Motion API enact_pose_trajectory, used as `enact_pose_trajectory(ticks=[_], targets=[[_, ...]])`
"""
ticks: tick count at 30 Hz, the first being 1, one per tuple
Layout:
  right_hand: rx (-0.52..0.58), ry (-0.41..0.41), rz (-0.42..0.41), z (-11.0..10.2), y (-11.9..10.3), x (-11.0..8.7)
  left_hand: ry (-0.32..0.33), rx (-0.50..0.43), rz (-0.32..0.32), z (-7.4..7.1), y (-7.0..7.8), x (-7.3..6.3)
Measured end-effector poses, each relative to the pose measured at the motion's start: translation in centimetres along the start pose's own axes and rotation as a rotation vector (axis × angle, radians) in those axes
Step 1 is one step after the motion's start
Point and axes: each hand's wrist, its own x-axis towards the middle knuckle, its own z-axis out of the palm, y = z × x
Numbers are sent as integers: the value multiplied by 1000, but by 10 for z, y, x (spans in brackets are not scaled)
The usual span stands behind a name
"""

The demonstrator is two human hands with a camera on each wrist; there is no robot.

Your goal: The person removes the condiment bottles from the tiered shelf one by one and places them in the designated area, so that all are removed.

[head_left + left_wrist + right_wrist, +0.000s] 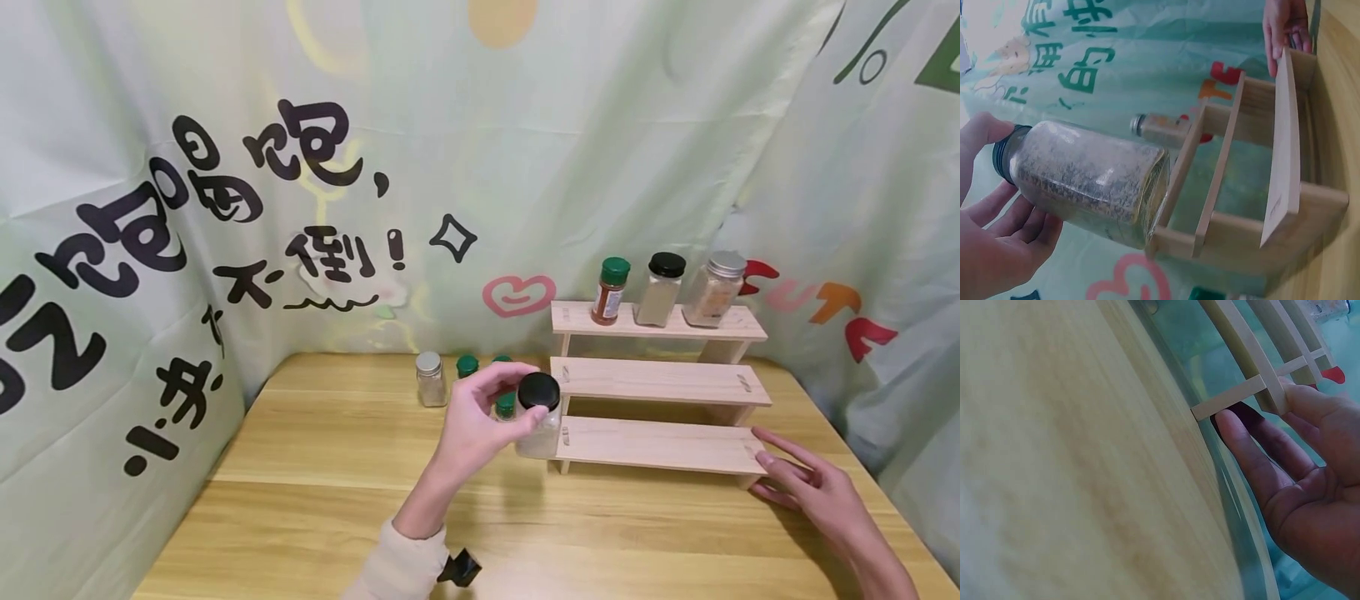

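Note:
My left hand [483, 412] holds a glass jar [1094, 175] by its black screw lid, thumb on one side and fingers on the other. Grey, grainy contents show through the glass. In the head view the jar hangs upright by the left end of the lowest shelf of a three-tier wooden rack [660, 442]; in the left wrist view its base overlaps the rack's side. At the rack's other end, my right hand [817, 492] grips the right end of the lowest shelf, with fingers [1244, 447] below the board beside its leg.
Along the top shelf stand a green-lidded red spice bottle [609, 292], a black-lidded jar [660, 292] and a silver-lidded jar [714, 293]. Left of the rack, a silver-lidded jar [431, 382] and several green-lidded bottles, partly hidden by my left hand, stand before the printed curtain [420, 167].

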Motion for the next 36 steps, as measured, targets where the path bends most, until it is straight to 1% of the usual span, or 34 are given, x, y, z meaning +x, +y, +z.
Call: enact_pose_trajectory(ticks=[3, 8, 13, 17, 20, 24, 30, 32, 36], targets=[[-6, 5, 3, 0, 1, 0, 6, 1, 1, -11, 2, -3], [-3, 14, 11, 0, 0, 0, 41, 16, -15, -30, 7, -9], [-11, 25, 15, 0, -2, -1, 77, 57, -31, -50, 9, -16], [-32, 23, 17, 1, -2, -1, 118, 89, -42, -68, 8, -23], [-37, 14, 6, 1, -2, -2, 161, 98, -64, -80, 6, -29], [-16, 3, -13, 1, 0, -1, 210, 120, -110, -97, 4, -35], [-13, 5, -8, 1, 0, 1, 260, 173, -130, -118, 0, -37], [-5, 4, -6, 1, 0, 2, 266, 195, -139, -124, -1, -37], [18, -7, -12, 0, 0, 0, 264, 223, -184, -135, -6, -37]])
